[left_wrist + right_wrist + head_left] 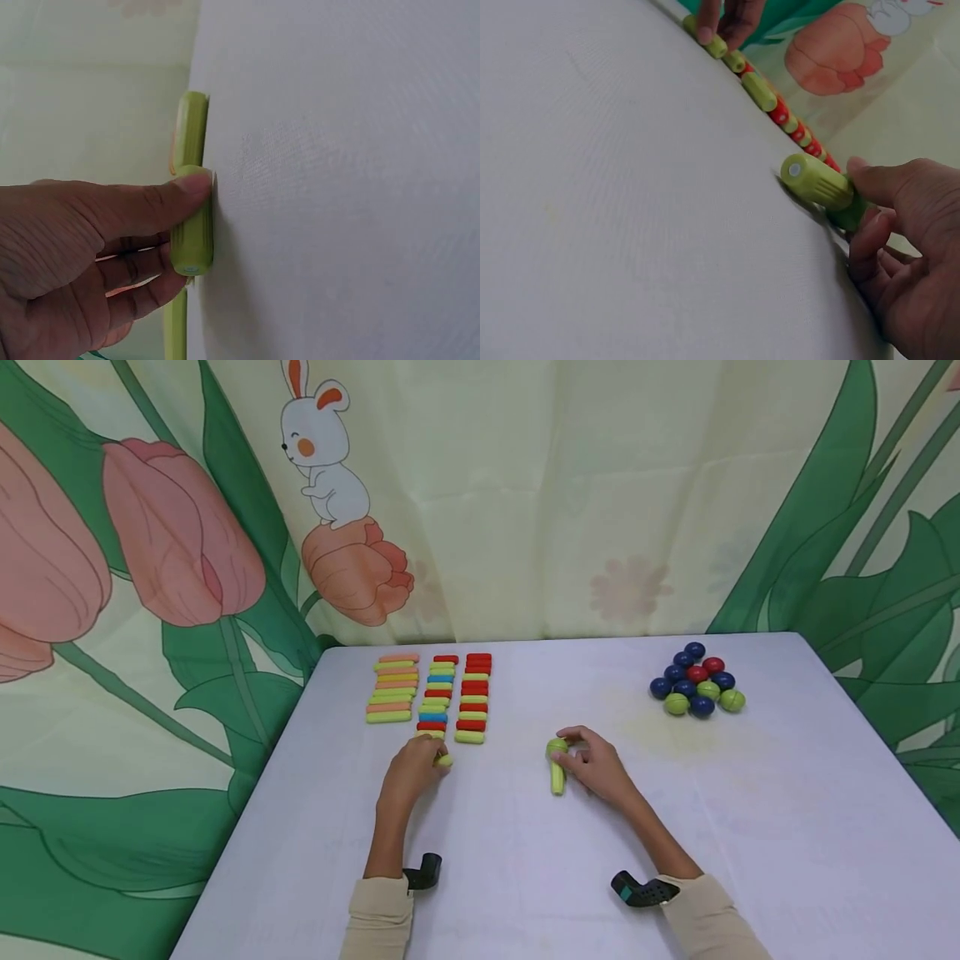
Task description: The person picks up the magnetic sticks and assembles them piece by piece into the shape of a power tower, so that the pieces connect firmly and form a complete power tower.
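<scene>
Two hands are pinching: the left hand grips a yellow-green ribbed stick between thumb and fingers, at the near end of the middle column of coloured sticks; the right hand holds a green ball atop a fluted yellow-green handle, pale-disc-tipped, over the white tabletop.

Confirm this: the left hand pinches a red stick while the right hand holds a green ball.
No: the stick pinched by the left hand is green, not red, as the left wrist view shows; the right hand holds a green ball.
</scene>
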### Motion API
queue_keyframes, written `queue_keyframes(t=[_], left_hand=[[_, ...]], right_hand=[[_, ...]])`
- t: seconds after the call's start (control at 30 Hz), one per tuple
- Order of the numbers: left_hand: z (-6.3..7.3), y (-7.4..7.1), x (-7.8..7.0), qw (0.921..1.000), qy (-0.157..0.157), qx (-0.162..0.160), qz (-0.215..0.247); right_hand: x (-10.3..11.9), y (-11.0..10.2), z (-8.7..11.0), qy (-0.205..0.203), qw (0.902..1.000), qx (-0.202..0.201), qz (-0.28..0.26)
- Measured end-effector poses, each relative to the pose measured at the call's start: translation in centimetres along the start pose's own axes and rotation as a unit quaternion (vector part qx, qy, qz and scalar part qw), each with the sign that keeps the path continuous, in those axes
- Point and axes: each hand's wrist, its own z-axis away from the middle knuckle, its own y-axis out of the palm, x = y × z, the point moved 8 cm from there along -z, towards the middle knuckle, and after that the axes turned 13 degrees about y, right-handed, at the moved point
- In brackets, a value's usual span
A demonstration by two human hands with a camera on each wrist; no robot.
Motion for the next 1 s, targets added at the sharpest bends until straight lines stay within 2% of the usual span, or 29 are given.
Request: queue_keyframes(t=[0.13, 0.33, 0.43, 0.6, 0.77, 1.0], left_hand=[[-0.2, 0.6, -0.1, 0.9994, 0.001, 0.009, 0.033], [-0.7, 2.0, -1.9, 0.9952, 0.044, 0.027, 0.083], [-1.1, 2.8, -3.3, 0.9900, 0.067, 0.050, 0.114], [-1.9, 4.3, -5.7, 0.9767, 0.091, 0.105, 0.163], [-2.7, 5.1, -7.7, 0.9692, 0.093, 0.136, 0.183], [-3.5, 5.9, -8.9, 0.9673, 0.077, 0.133, 0.202]], right_hand=[[0.1, -0.1, -0.1, 0.000, 0.9997, -0.019, 0.013], [-0.1, 0.1, -0.3, 0.013, 0.9998, 0.012, -0.003], [-0.1, 0.3, -0.4, 0.013, 0.9997, 0.016, -0.009], [0.1, 0.3, -0.5, 0.004, 0.9999, 0.007, 0.008], [0.4, 0.2, -0.5, -0.016, 0.9997, -0.001, 0.016], [0.6, 0.5, -0.5, -0.031, 0.9994, 0.009, 0.015]])
